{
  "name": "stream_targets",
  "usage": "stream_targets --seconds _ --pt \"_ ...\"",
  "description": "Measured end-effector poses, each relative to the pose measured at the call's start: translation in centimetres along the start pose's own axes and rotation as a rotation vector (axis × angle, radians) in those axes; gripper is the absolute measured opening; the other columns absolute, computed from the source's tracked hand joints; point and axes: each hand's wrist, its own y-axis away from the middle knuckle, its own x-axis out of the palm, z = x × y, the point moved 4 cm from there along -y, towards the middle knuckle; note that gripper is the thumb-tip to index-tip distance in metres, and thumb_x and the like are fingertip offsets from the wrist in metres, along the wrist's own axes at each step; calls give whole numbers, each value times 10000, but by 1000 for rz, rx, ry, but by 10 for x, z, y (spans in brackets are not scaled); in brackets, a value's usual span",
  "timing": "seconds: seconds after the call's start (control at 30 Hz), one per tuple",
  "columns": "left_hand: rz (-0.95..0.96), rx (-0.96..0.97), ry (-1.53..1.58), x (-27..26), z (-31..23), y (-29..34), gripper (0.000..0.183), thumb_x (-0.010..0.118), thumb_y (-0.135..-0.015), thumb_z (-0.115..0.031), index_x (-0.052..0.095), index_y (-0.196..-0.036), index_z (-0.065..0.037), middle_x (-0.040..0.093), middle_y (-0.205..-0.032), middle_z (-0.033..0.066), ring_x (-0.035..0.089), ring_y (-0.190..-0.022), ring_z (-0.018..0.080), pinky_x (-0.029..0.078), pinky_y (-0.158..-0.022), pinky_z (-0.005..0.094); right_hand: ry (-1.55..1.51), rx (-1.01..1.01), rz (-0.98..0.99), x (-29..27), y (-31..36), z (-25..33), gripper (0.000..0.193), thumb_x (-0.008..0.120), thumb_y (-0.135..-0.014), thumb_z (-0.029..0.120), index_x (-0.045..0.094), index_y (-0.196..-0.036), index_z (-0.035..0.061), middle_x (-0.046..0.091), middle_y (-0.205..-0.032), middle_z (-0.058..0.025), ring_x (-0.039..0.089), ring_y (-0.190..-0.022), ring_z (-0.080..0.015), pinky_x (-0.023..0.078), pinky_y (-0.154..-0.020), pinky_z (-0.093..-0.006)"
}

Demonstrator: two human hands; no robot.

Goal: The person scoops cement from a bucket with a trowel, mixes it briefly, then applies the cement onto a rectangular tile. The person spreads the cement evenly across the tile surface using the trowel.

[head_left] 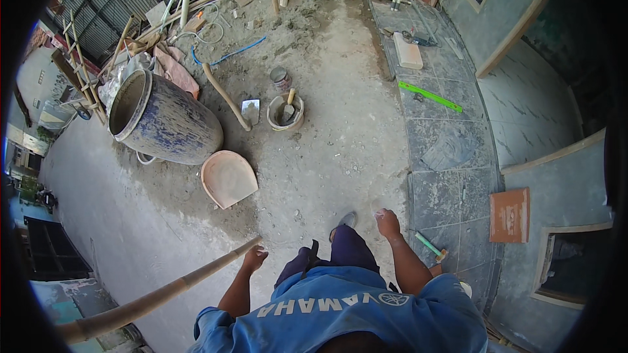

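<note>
1. Grey concrete ground (340, 150) is filling the middle of the head view, and a dark tiled strip (432, 193) is bordering its right edge.

2. The left hand (254, 259) is hanging over the ground's near edge, just beside the tip of a bamboo pole (163, 292). Its fingers are bending loosely inward; whether they are touching the pole cannot be told.

3. The bamboo pole is slanting across the near left corner of the ground.

4. The right hand (387, 222) is hovering near the strip's left edge, its fingers curling toward the palm; whether they are pinching something small cannot be told.

5. A green-handled tool (428, 244) is lying by the strip's left edge, toward the near end, apart from the right hand.

6. Farther along the strip, a bright green bar (430, 96) is lying crosswise from the left edge, and a pale block (407, 52) is resting beyond it.

7. Toward the ground's left edge, a large stained barrel (173, 121) is standing just beside a pale scoop (229, 178).

8. Near the middle of the ground, a bucket (297, 119) is holding a wooden-handled trowel (287, 113); a grey can (280, 80) is sitting close behind.
</note>
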Motion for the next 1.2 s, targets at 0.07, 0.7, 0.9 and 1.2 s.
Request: stream_targets --seconds 0.07,0.7,0.9,1.2 --pt "-83 41 197 -21 -64 -29 414 678 -818 -300 600 -1108 -16 667 -1019 188 637 -992 284 490 -862 374 25 -84 40 -27 -59 34 242 616 -853 238 631 -997 44 610 -966 -223 605 -921 -394 486 -798 -459" --pt "-360 -428 665 -128 -110 -282 362 660 -822 -251 596 -1092 -18 670 -881 161 649 -743 240 515 -576 339 110 -658 211 -72 -497 460 237 642 -858 224 658 -1018 50 635 -969 -213 623 -923 -357 487 -813 -414" --pt "-408 -232 877 -214 -261 -342 399 616 -871 -241 539 -1203 -34 640 -1011 117 605 -866 185 497 -663 322 190 -674 266 -50 -635 551 256 647 -849 229 649 -1038 57 633 -998 -209 608 -964 -367 478 -841 -422" --pt "-277 -774 1097 -92 -363 -275 180 613 -865 -145 587 -995 -23 616 -901 58 571 -748 138 486 -637 286 151 -744 534 107 -886 627 392 659 -845 226 596 -1191 52 631 -1101 -235 614 -1023 -362 476 -878 -389"
